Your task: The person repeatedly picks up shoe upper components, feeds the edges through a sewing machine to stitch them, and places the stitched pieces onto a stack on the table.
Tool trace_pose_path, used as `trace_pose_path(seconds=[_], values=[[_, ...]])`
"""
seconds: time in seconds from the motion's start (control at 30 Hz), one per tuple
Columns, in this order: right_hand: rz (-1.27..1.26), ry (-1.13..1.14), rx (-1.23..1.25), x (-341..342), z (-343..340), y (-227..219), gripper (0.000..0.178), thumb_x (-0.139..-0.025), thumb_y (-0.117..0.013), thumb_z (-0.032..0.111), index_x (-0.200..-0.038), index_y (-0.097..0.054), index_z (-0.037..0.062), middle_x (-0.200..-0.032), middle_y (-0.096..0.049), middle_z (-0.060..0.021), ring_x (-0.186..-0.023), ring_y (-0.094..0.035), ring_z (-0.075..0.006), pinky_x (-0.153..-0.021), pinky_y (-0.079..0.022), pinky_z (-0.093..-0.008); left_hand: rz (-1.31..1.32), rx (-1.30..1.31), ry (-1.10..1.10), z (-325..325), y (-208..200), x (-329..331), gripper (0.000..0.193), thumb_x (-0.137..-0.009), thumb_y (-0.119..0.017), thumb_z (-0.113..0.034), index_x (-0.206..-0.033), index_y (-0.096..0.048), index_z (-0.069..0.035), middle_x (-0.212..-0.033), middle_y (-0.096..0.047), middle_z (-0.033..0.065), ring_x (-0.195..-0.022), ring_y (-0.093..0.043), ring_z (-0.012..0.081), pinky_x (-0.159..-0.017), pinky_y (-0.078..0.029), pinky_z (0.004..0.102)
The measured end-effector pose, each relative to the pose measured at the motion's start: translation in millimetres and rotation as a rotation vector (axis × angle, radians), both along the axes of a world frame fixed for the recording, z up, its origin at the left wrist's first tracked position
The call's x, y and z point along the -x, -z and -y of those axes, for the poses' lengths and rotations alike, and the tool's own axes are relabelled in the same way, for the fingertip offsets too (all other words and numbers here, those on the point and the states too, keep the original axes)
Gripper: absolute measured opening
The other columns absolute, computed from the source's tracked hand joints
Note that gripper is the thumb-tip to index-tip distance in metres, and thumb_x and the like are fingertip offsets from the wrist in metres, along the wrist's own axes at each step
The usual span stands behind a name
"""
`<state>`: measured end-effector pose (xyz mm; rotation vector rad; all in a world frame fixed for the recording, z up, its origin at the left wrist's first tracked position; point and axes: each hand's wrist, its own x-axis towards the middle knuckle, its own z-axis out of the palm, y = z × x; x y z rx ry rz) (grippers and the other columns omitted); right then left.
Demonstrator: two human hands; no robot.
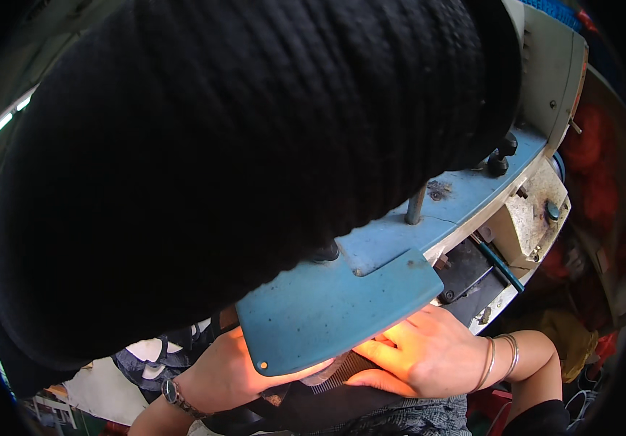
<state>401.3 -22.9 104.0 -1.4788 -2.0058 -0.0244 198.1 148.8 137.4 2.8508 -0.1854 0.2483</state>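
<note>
My right hand [433,356], with metal bangles on the wrist, reaches in from the right beneath the edge of a blue machine cover [342,312]. Its thumb and forefinger are stretched out and apart, beside a ridged, comb-like strip [333,378]; the other fingertips go out of sight under the cover. From the left comes my left hand [229,370], a watch [173,392] on its wrist. The cover hides its fingers. A warm light falls on both hands. Between them shows a dark brown surface; I cannot make out any workpiece.
Black ribbed fabric [255,145] blocks much of the upper left. The blue and white machine body [465,192] runs up to the right, with a metal post [415,205] and black knobs [500,161]. White and dark pieces [149,356] lie left; red and yellow material [567,334] sits right.
</note>
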Motion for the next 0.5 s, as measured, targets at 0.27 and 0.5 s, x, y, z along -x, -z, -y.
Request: trace_pose_path(seconds=[0.27,0.5], values=[[-0.028,-0.032,0.023,-1.8,-0.7,-0.1,0.058,-0.085,-0.067,0.056,-0.111,-0.068,0.0046,-0.101,-0.064,-0.0113,-0.092,-0.062,-0.0299,-0.083,-0.049,-0.0384,-0.057,0.098,-0.015,-5.8,-7.3,-1.0,0.034,-0.084,-0.072,-0.013,-0.118,-0.07,-0.013,-0.114,-0.07,0.004,-0.103,-0.068,0.0223,-0.09,-0.055,0.0331],[0.014,-0.059,0.001,-3.8,-2.1,-1.4,0.061,-0.089,-0.06,0.056,-0.11,-0.065,-0.0004,-0.098,-0.061,-0.0079,-0.088,-0.059,-0.023,-0.079,-0.046,-0.0317,-0.127,0.18,-0.062,-6.8,-11.8,0.7,0.043,-0.078,-0.075,-0.009,-0.12,-0.066,-0.008,-0.114,-0.069,0.0078,-0.104,-0.067,0.0242,-0.089,-0.056,0.035]])
